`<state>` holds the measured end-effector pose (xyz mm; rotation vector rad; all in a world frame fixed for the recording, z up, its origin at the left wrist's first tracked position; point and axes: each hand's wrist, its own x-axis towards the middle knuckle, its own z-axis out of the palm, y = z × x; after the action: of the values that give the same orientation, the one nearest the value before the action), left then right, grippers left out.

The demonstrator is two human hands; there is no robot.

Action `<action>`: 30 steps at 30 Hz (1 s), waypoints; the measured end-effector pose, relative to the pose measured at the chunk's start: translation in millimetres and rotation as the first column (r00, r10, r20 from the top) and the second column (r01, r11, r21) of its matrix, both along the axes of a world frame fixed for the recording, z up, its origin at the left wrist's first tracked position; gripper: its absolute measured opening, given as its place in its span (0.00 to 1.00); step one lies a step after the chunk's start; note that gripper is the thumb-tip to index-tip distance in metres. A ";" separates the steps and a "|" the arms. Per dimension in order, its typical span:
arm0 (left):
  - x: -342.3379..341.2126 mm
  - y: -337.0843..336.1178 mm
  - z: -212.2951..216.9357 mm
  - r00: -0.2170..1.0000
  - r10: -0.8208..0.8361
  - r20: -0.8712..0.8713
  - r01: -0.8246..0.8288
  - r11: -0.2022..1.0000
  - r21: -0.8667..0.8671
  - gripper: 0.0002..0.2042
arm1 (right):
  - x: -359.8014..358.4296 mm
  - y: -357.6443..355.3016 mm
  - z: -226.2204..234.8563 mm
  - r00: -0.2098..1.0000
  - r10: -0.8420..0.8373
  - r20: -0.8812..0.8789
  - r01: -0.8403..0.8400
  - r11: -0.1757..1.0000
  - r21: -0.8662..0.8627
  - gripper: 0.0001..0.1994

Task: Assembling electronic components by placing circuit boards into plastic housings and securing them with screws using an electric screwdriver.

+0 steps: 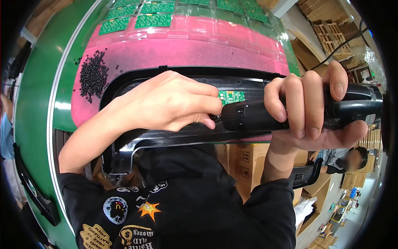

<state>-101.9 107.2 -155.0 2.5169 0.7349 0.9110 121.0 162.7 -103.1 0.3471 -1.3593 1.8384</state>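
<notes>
My right hand (309,106) grips a black electric screwdriver (257,114) held level, its tip pointing left. My left hand (166,101) rests on a long black plastic housing (124,149), fingertips pinched at the driver's tip. A small green circuit board (231,96) sits in the housing just above the tip. The screw itself is hidden by my fingers.
A pink mat (186,54) covers the green bench (37,108). A pile of small black screws (92,76) lies at its left. Clear trays of green circuit boards (153,18) sit at the back. Cardboard boxes (244,159) and another person (348,159) are on the right.
</notes>
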 end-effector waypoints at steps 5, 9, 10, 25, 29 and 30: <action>2.7 -4.0 -5.2 0.995 0.098 0.012 -0.098 0.978 0.184 0.10 | 2.3 -4.5 -2.2 0.998 -0.052 0.028 0.053 0.998 -0.018 0.21; 6.8 -8.8 -6.7 0.981 0.185 0.053 -0.192 0.956 0.222 0.08 | 2.8 -15.4 -0.4 0.982 -0.184 0.048 0.189 0.972 -0.139 0.23; 7.2 -8.4 -6.3 0.982 0.182 0.053 -0.190 0.957 0.221 0.08 | 4.4 -15.0 -0.2 0.981 -0.187 0.049 0.192 0.971 -0.140 0.23; 6.6 -4.4 -4.0 0.963 0.181 0.198 -0.184 0.983 -0.006 0.06 | 12.6 -32.5 10.8 0.933 -0.345 -0.099 0.350 0.936 0.036 0.22; 4.4 -6.0 -4.2 0.964 0.192 0.186 -0.196 0.980 0.008 0.07 | 9.8 -34.4 9.8 0.921 -0.379 -0.085 0.385 0.920 0.069 0.21; 4.8 -5.7 -4.5 0.964 0.192 0.187 -0.196 0.981 0.006 0.07 | 9.1 -35.1 9.0 0.921 -0.380 -0.084 0.386 0.920 0.069 0.21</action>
<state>-97.1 101.5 -159.5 2.3691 0.9255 1.2089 130.0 127.7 -94.2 0.1688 -1.3506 1.4361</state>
